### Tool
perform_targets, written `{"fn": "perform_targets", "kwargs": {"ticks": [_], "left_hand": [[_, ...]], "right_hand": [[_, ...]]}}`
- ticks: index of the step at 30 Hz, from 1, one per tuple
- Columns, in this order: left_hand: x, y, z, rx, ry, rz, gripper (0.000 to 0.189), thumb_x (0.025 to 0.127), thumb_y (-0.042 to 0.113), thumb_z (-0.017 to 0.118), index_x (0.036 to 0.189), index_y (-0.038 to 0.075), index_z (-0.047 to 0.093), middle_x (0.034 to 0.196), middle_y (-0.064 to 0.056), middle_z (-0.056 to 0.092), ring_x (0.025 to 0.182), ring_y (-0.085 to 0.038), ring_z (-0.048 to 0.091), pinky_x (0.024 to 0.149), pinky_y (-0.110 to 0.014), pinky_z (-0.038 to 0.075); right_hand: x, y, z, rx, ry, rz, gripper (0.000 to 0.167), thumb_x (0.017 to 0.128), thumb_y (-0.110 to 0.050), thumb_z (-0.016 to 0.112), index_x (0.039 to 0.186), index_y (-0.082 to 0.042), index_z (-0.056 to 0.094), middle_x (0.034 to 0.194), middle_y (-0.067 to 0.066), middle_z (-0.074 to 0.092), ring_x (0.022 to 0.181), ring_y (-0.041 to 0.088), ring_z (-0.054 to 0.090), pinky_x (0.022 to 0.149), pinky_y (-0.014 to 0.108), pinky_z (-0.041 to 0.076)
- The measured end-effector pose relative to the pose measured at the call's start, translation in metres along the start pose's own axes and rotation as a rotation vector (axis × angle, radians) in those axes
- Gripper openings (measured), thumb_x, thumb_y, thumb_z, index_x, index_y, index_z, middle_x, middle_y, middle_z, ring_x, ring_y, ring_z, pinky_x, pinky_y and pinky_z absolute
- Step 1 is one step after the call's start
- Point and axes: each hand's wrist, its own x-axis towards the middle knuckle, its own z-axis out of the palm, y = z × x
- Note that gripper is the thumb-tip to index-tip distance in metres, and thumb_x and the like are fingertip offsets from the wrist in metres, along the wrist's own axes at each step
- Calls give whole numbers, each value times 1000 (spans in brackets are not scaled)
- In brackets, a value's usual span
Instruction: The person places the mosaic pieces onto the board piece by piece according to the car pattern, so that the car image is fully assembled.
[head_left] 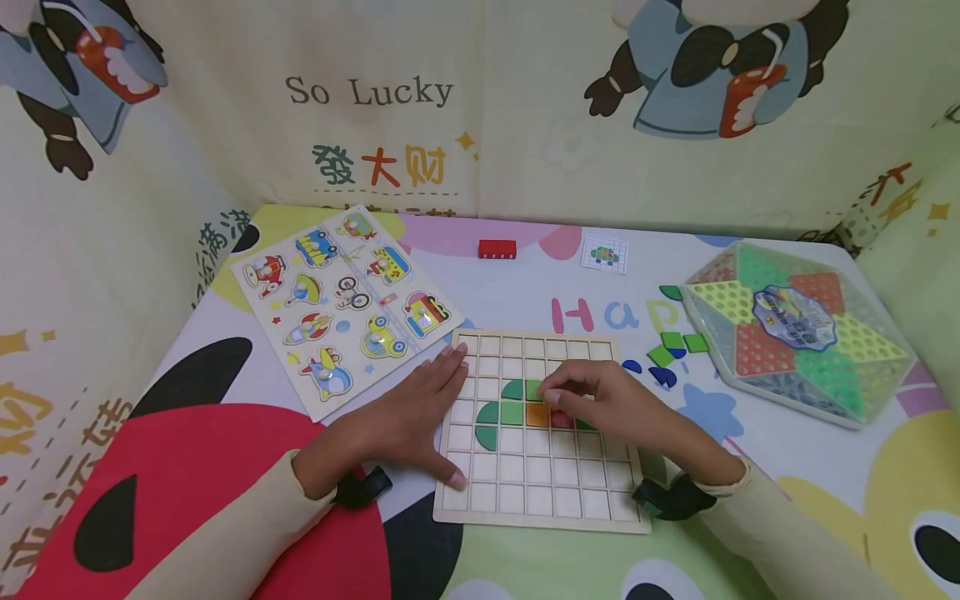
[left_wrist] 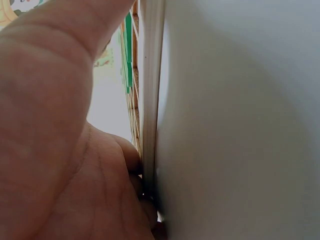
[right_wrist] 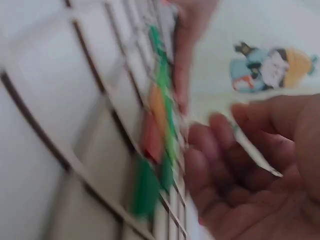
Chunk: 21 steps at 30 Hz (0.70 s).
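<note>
A wooden grid board (head_left: pixel 540 518) lies on the table with coloured pieces in its cells. Among them are green quarter rounds (head_left: pixel 487 437), green squares (head_left: pixel 512 412), an orange square (head_left: pixel 537 414) and a red piece (head_left: pixel 561 419). My left hand (head_left: pixel 408 417) rests along the board's left edge, fingers straight and thumb spread to the lower corner. Over the board's middle, my right hand (head_left: pixel 611 400) has curled fingers, its tips right beside the upper green square (head_left: pixel 533 389). In the right wrist view those fingers (right_wrist: pixel 205 160) bend close to the board; I cannot tell whether they pinch a piece.
Loose green squares (head_left: pixel 672 340) and dark blue pieces (head_left: pixel 663 377) lie right of the board. Beyond them sits a clear hexagonal box (head_left: pixel 795 333) of coloured pieces. A picture puzzle board (head_left: pixel 345 308) lies back left. Farther back are a red block (head_left: pixel 497 249) and a pattern card (head_left: pixel 604 255).
</note>
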Motion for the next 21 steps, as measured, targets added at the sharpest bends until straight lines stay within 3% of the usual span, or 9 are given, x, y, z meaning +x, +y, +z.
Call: {"fn": "perform_targets", "kwargs": {"ticks": [5,10,15,21], "left_hand": [[0,0,1,-4,6,-2,131,60,64,81,155,1,15,163,-12,2,148,-28,-3,116,-47,11],[0,1,1,-4,1,-14,132,59,65,81,155,2,15,163,-10,1,148,-27,-4,117,-45,10],[-1,0,1,-12,0,-14,132,60,64,82,155,1,15,163,-11,2,148,-28,-3,117,-46,10],[-1,1,1,-23,6,-3,131,60,63,82,154,1,17,163,-11,3,148,-28,-2,117,-47,11]], "right_hand": [[-12,6,-19,-20,63,63,12,95,-12,64,103,-8,72,99,0,69,91,18,62,80,27,53],[-30,5,-39,-71,171,59,12,94,-6,65,104,-4,71,102,7,69,94,14,64,81,22,52],[-52,2,-57,-164,257,71,14,94,-7,64,107,-4,70,103,9,69,91,8,65,73,20,52],[-69,19,-87,-285,341,153,17,96,-11,64,111,-5,69,102,7,70,87,2,64,68,17,50]]}}
